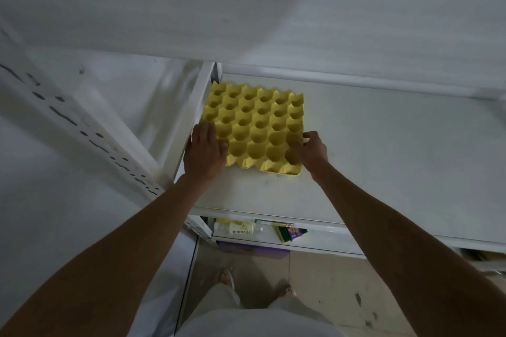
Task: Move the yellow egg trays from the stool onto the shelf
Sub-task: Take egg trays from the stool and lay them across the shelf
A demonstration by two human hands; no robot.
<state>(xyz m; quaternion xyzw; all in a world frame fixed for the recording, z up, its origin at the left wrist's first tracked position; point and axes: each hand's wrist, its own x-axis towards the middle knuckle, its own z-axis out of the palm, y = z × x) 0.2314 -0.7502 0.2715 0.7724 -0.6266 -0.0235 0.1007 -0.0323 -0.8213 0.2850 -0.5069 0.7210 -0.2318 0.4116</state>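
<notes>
Yellow egg tray lies flat on the white shelf, up against the shelf's left upright, cups up; looks like a stack of more than one at the near edge but can't tell how many. It sits straight ahead of the person, directly between both hands, long axis running away from the body toward the back of the shelf. Left hand is flat on the tray's near-left corner, fingers out & together, palm down, pressing/steadying rather than gripping, so that grip is open w/ nothing enclosed. Right hand is at the near-right edge, fingers curled w/ tips pinching the tray's rim, a light grip on the tray. Both hands are touching it, equally close, one per side. Stool not in view. Judging by this, tray is already placed & the step in hand is squaring it up or letting go; next move prob calls for both hands pulling back toward the body w/o dragging the light tray off the shelf's front edge, which is near the tray's near side
</notes>
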